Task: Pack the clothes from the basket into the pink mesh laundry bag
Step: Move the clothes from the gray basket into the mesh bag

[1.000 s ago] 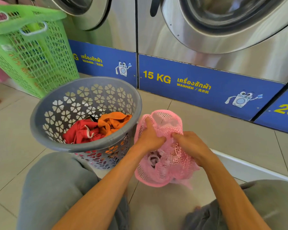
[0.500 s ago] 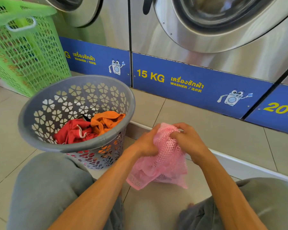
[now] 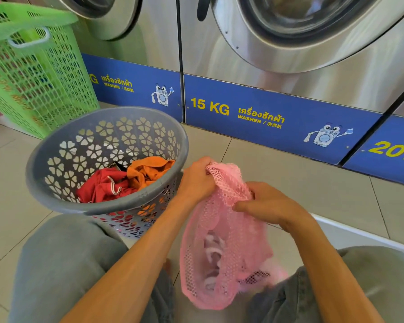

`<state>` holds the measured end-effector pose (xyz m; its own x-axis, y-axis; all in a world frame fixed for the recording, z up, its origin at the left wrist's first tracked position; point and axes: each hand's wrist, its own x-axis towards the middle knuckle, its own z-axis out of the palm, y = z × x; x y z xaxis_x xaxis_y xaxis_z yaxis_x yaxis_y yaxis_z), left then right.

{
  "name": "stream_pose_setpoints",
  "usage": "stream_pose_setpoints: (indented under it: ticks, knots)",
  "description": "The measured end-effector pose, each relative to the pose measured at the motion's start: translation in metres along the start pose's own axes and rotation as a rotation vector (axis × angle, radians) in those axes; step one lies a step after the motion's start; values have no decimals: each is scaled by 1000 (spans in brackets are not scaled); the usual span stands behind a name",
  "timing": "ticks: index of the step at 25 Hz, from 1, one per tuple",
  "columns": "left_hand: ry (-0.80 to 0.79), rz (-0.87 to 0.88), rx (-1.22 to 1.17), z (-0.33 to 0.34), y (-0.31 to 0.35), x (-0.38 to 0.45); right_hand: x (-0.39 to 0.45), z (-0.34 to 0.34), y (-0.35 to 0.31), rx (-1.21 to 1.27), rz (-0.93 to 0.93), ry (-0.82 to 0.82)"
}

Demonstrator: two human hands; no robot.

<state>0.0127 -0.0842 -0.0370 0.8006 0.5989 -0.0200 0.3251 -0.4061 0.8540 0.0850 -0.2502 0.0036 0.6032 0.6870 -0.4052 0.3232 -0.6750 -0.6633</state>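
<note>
Standing tall at the back are the big silver washing machines (image 3: 289, 54), and a green basket (image 3: 33, 73) sits off to the left side. Next comes the grey basket (image 3: 63, 201) on the tiled floor (image 3: 278, 173), just beside the person's left knee. It is tipped a little toward the person. Inside it lie a red garment (image 3: 98, 187) and an orange garment (image 3: 147, 170), touching each other, with a bit of something dark between them. So I think the job is only partly done, because these clothes are not packed yet. The pink mesh laundry bag (image 3: 226, 252) hangs between the person's knees, just to the right of the grey basket. It is soft, floppy and full of small holes, and you can see something pale and something dark already inside near the bottom. The left hand (image 3: 196, 180) has its fingers closed tight on the top edge of the bag. The right hand (image 3: 266, 203) has its fingers pinched shut on the bag's mesh a little lower down. The bag's mouth looks bunched up, so it may need opening for the next piece.
</note>
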Motion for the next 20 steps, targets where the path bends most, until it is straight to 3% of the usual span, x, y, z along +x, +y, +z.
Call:
stream_pose_setpoints:
  ticks: [3,8,13,16,20]
  knots:
    - [-39,44,85,7,9,-5,2,17,-4,-50,-81,185]
    - [35,29,92,13,6,-7,5,40,-10,193,-141,-55]
    - [103,-31,6,5,6,-9,12,26,-6,87,-12,146]
    - [139,-17,70,9,3,-6,10,2,-6,272,51,241]
    - [87,151,137,22,-6,2,3,-1,-11,651,153,139]
